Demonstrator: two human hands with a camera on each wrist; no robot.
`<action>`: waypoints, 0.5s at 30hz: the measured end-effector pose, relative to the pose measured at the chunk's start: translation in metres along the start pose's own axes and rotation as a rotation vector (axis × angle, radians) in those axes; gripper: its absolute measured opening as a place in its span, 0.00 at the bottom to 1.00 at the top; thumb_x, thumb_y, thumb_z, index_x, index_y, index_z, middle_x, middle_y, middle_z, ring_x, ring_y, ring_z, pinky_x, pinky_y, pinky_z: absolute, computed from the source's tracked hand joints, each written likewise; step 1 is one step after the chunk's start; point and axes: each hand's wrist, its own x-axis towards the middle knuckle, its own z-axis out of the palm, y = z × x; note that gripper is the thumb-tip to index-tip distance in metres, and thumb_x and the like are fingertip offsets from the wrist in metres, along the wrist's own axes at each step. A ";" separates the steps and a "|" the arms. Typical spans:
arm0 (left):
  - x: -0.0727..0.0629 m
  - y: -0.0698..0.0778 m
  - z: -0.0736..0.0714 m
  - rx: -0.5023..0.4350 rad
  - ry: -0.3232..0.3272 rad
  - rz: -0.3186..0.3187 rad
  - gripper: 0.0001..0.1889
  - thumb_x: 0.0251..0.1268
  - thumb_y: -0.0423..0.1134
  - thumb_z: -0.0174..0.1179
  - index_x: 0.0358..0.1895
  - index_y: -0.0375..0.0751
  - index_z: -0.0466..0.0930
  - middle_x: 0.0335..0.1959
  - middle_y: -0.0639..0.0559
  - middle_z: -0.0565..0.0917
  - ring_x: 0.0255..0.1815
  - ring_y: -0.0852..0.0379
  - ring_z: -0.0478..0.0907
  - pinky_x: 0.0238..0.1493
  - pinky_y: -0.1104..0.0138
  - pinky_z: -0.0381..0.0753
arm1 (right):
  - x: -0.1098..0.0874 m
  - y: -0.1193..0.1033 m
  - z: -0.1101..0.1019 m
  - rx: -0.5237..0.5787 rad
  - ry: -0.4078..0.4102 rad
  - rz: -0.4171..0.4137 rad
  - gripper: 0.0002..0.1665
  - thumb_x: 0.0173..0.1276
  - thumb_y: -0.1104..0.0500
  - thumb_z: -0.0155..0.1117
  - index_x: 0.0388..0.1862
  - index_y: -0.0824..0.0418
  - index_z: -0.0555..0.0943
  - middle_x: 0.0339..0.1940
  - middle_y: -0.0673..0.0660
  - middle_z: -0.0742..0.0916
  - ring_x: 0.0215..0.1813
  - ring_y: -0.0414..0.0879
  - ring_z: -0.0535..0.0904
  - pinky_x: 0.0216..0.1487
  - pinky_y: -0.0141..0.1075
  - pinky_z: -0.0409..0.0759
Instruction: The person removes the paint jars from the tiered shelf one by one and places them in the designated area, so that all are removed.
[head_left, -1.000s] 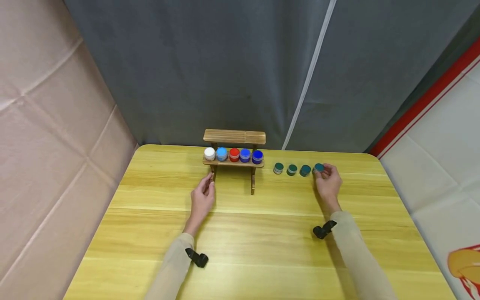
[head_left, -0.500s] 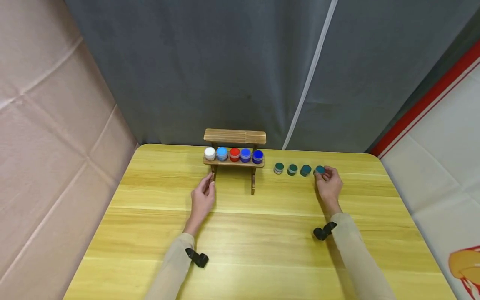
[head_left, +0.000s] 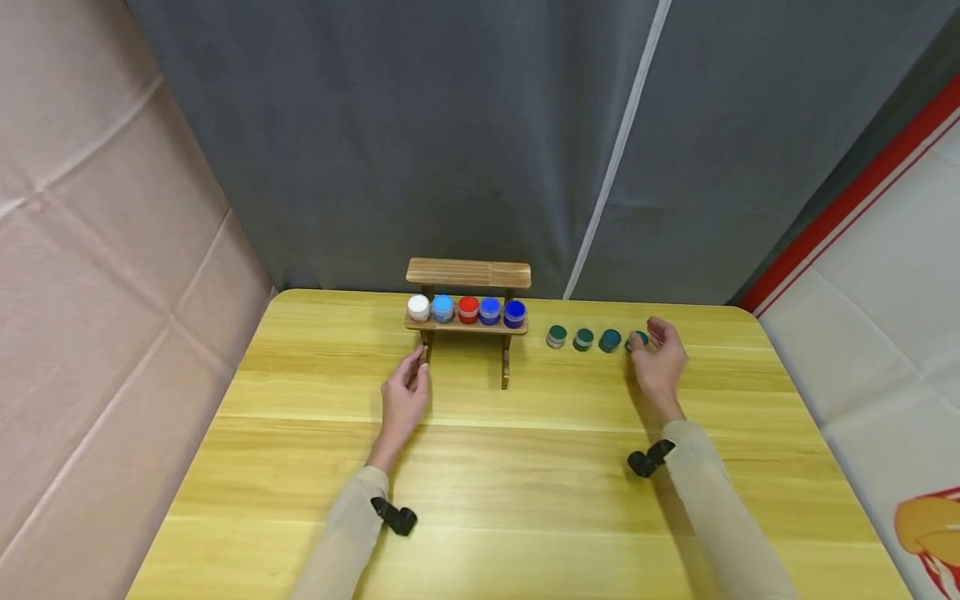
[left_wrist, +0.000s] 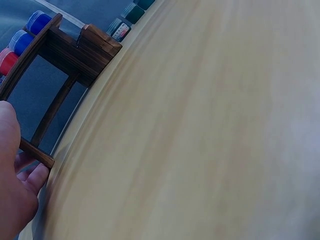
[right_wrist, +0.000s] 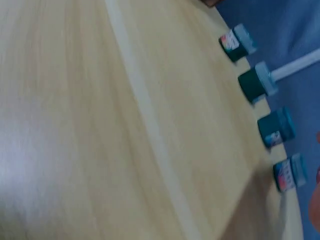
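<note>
A small brown wooden stand (head_left: 468, 272) with two shelf boards stands near the table's back edge. Its lower board carries a row of little paint jars: a white jar (head_left: 418, 308), a light blue jar (head_left: 443, 309), a red jar (head_left: 468, 311) and two darker blue ones. My left hand (head_left: 403, 403) grips the stand's near left foot (left_wrist: 37, 152) between thumb and fingers. Right of the stand is a row of green and teal jars. My right hand (head_left: 660, 367), thumb and fingers spread, is beside the endmost teal jar (right_wrist: 286, 175), a small gap between them in the right wrist view.
Two green jars (head_left: 557, 337) (head_left: 583, 339) and a teal jar (head_left: 610, 341) sit on the wooden table (head_left: 510, 492) between the stand and my right hand. A grey curtain (head_left: 420, 150) hangs directly behind the table. Pale panels flank both sides.
My right hand's fingers have released the endmost teal jar and spread away from it, with the jar left standing in the row. My left hand stays on the stand's foot.
</note>
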 end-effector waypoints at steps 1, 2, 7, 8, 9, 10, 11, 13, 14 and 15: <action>0.000 0.000 0.000 0.001 0.000 -0.004 0.21 0.75 0.31 0.57 0.68 0.38 0.75 0.63 0.33 0.80 0.64 0.40 0.80 0.60 0.71 0.83 | 0.000 -0.003 0.001 0.010 0.003 -0.016 0.24 0.69 0.65 0.66 0.63 0.69 0.77 0.62 0.66 0.83 0.65 0.59 0.79 0.69 0.50 0.81; 0.000 0.001 0.000 0.003 -0.001 -0.008 0.21 0.75 0.30 0.56 0.69 0.37 0.75 0.64 0.32 0.80 0.64 0.40 0.80 0.61 0.70 0.83 | 0.000 -0.006 0.003 0.019 0.006 -0.030 0.24 0.69 0.65 0.66 0.63 0.70 0.77 0.61 0.66 0.83 0.65 0.59 0.80 0.68 0.51 0.81; -0.004 0.020 -0.001 0.021 -0.011 -0.017 0.21 0.75 0.27 0.54 0.69 0.32 0.73 0.64 0.30 0.78 0.65 0.37 0.79 0.62 0.69 0.82 | -0.002 -0.020 0.010 0.056 0.034 -0.072 0.22 0.69 0.66 0.67 0.60 0.70 0.79 0.59 0.65 0.85 0.62 0.57 0.81 0.65 0.48 0.83; -0.005 0.026 -0.002 0.024 -0.015 -0.014 0.21 0.75 0.27 0.54 0.68 0.31 0.73 0.63 0.29 0.79 0.64 0.37 0.79 0.62 0.69 0.83 | -0.003 -0.023 0.011 0.066 0.037 -0.073 0.22 0.68 0.66 0.67 0.60 0.70 0.79 0.59 0.65 0.85 0.62 0.57 0.82 0.65 0.47 0.84; -0.007 0.032 -0.003 0.025 -0.018 -0.011 0.21 0.74 0.26 0.54 0.68 0.30 0.73 0.63 0.29 0.79 0.64 0.36 0.79 0.62 0.69 0.83 | -0.004 -0.026 0.013 0.076 0.037 -0.075 0.22 0.69 0.66 0.67 0.60 0.70 0.79 0.59 0.65 0.85 0.61 0.57 0.81 0.65 0.47 0.84; -0.008 0.037 -0.004 0.028 -0.021 -0.005 0.21 0.74 0.26 0.54 0.68 0.29 0.73 0.63 0.28 0.78 0.64 0.35 0.79 0.62 0.68 0.83 | -0.006 -0.028 0.014 0.087 0.036 -0.073 0.21 0.69 0.65 0.67 0.60 0.69 0.79 0.59 0.64 0.85 0.61 0.57 0.81 0.65 0.46 0.84; -0.010 0.041 -0.005 0.026 -0.023 -0.001 0.21 0.74 0.26 0.54 0.68 0.29 0.73 0.63 0.28 0.78 0.64 0.35 0.79 0.62 0.68 0.83 | -0.007 -0.031 0.016 0.104 0.033 -0.072 0.21 0.69 0.65 0.67 0.60 0.69 0.79 0.59 0.64 0.85 0.61 0.57 0.81 0.65 0.46 0.83; -0.010 0.042 -0.004 0.024 -0.021 0.000 0.21 0.74 0.26 0.54 0.68 0.28 0.73 0.63 0.28 0.78 0.64 0.34 0.79 0.62 0.67 0.83 | -0.010 -0.037 0.019 0.131 0.021 -0.073 0.21 0.69 0.65 0.66 0.60 0.69 0.79 0.59 0.65 0.85 0.61 0.57 0.81 0.66 0.46 0.83; -0.010 0.042 -0.004 0.023 -0.019 -0.001 0.21 0.74 0.26 0.54 0.68 0.29 0.73 0.63 0.28 0.78 0.64 0.34 0.79 0.62 0.67 0.83 | -0.011 -0.040 0.020 0.144 0.016 -0.073 0.21 0.69 0.65 0.66 0.60 0.69 0.79 0.59 0.65 0.85 0.61 0.57 0.81 0.67 0.47 0.83; -0.010 0.042 -0.004 0.022 -0.017 -0.001 0.21 0.74 0.26 0.54 0.67 0.29 0.73 0.63 0.28 0.79 0.63 0.34 0.79 0.61 0.66 0.83 | -0.012 -0.042 0.022 0.155 0.012 -0.073 0.21 0.70 0.65 0.66 0.60 0.69 0.79 0.59 0.64 0.85 0.61 0.57 0.81 0.67 0.47 0.83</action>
